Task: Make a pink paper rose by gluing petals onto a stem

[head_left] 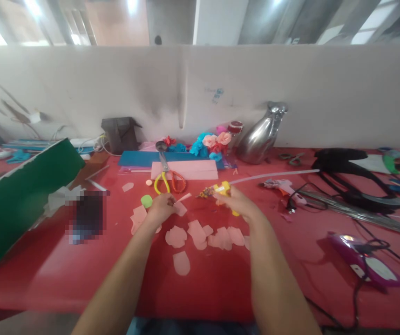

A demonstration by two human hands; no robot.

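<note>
My right hand (237, 200) is wrapped round a yellow hot glue gun (223, 188), its glue-smeared nozzle pointing left. A long translucent glue stick (273, 176) runs out of its back toward the right. To the left, my left hand (163, 207) pinches a slim pale pink paper piece (184, 197) by one end, just short of the nozzle. Pink paper petals (197, 232) lie in loose overlapping groups below both hands, with one single petal (181, 263) nearer me. Beside my left hand lie more pink petals (138, 216) and a light green paper piece (146, 201).
Scissors (165, 173) with yellow and orange handles lie across pink paper (200, 170). Crepe flowers (211, 143) and a steel jug (261, 135) stand behind. A green board (21, 200) is at left; a pink glue gun (288, 190) and purple device (365, 263) with cords at right.
</note>
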